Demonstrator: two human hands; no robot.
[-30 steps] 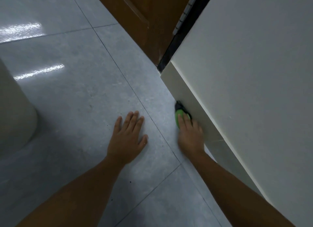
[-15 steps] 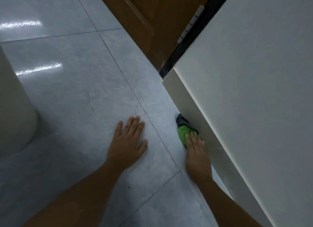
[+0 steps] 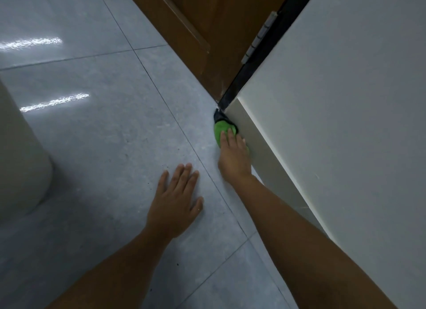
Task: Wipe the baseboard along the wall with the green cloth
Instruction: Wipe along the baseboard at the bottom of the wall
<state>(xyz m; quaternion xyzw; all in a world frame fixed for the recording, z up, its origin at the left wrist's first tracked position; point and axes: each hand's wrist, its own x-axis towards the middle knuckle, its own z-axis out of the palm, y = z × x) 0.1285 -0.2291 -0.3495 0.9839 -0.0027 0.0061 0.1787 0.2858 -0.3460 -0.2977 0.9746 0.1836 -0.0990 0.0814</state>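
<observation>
With the left hand (image 3: pixel 173 203) spread flat and empty on the floor (image 3: pixel 96 129), the green cloth (image 3: pixel 221 130) is pressed under the right hand (image 3: pixel 234 157) against the baseboard (image 3: pixel 265 152), at its end by the door frame (image 3: pixel 232 89), suggesting this stretch is nearly wiped.

Right hand (image 3: pixel 234 157) presses green cloth (image 3: pixel 220 130) against the baseboard (image 3: pixel 258 142), at its end by the door frame. Fingers (image 3: pixel 223 139) lie flat over the cloth; a dark edge of the cloth sticks out toward 12 o'clock, touching the black door-frame strip (image 3: pixel 232 94). Left hand (image 3: pixel 174 200) flat on the grey tiled floor (image 3: pixel 92 135), palm down, fingers spread, at roughly 7 o'clock from the right hand, apart from it. Brown wooden door (image 3: pixel 196 27) at 12 o'clock, metal hinge (image 3: pixel 259 38) on its right edge. White wall (image 3: pixel 345 101) fills the 3 o'clock side. Pale rounded object (image 3: pixel 20 165) at 9 o'clock, cut off by frame edge. Light glare on floor at 10 o'clock.
</observation>
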